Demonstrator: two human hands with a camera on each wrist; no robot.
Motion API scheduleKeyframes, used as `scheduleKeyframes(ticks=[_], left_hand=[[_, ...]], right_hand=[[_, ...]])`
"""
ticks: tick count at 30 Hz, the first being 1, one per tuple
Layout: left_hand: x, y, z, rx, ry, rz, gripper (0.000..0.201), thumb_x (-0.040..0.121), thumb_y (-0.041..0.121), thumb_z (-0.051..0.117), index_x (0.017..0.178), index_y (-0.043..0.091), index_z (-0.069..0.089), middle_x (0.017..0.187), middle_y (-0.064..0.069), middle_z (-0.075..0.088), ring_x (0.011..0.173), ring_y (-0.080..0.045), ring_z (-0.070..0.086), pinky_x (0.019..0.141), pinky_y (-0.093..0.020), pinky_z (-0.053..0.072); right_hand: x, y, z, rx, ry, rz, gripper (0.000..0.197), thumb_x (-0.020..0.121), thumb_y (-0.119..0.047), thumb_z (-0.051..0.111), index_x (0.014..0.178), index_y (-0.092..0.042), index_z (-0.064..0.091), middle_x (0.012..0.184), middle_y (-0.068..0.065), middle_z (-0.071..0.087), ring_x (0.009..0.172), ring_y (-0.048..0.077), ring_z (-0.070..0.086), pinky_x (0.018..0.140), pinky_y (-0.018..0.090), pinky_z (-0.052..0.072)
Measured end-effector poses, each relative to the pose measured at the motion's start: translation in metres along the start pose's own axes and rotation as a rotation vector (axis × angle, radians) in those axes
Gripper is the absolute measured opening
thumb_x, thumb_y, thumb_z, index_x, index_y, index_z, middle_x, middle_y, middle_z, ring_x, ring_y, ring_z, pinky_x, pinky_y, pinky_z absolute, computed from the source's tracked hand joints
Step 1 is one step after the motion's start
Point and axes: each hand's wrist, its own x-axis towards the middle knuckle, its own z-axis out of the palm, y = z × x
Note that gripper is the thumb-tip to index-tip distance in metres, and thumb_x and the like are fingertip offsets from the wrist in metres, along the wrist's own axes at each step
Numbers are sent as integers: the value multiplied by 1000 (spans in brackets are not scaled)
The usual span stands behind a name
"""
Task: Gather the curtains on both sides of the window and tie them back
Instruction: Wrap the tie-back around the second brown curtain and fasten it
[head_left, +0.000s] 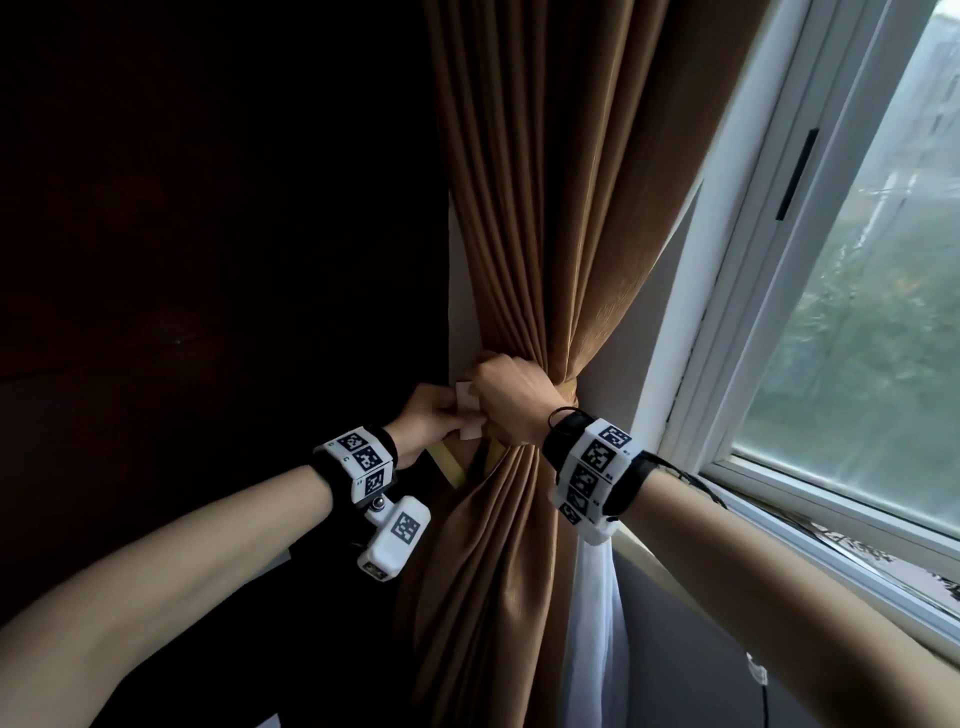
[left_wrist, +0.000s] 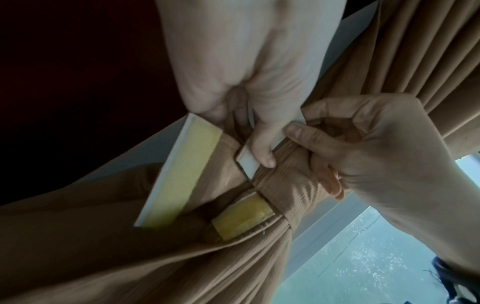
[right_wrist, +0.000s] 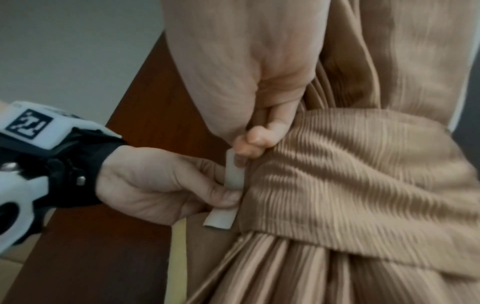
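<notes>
A: What are the fingers doing?

B: The left hand (head_left: 434, 415) has its fingers (left_wrist: 262, 152) curled, pinching the white tab (left_wrist: 248, 162) at the end of the tie-back band (right_wrist: 363, 170). The right hand (head_left: 511, 397) has its fingers (right_wrist: 255, 142) closed tight on the same tab from the other side, its thumb touching the left thumb.

A: And the band?

B: It wraps around the gathered brown curtain (head_left: 545, 208), cinching the folds at the waist.

A: Where does the curtain hang?

B: At the left edge of the window (head_left: 857, 322), against a strip of pale wall. A white sheer (head_left: 592, 623) hangs below the band on the right. Two yellowish strips (left_wrist: 179, 176) show just under the hands. To the far left stands a dark wooden panel (head_left: 208, 260).
</notes>
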Motion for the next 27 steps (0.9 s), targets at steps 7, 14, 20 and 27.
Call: scheduleKeyframes(ticks=[7,14,20,27], left_hand=[[-15,-12,-3,58,-135,-3,48,71,-8,71,116,3,59,111,-14,65,108,-21,59,87,-25,48],[-28,-28,5,10,-80,-49,39,73,-8,67,110,3,63,106,-19,66,103,-26,61,88,-32,49],[-24,-24,-7,-84,71,-114,27,77,1,71,103,-1,65,97,-15,69,95,-25,65,85,-29,50],[-16,-4,-27,60,230,69,10,82,0,64,81,9,66,84,-13,69,83,-22,66,80,-35,52]], right_hand=[[4,8,13,15,70,-4,15,94,-8,48,107,-5,56,109,11,57,92,34,63,64,35,41],[-2,10,18,90,112,-15,19,94,-15,47,112,-8,49,101,12,62,85,37,63,62,37,44],[-3,16,17,223,122,10,19,96,-24,43,110,-14,52,90,9,62,82,32,61,59,32,39],[2,19,19,316,129,14,21,96,-25,47,111,-15,58,101,7,66,92,26,61,67,33,46]])
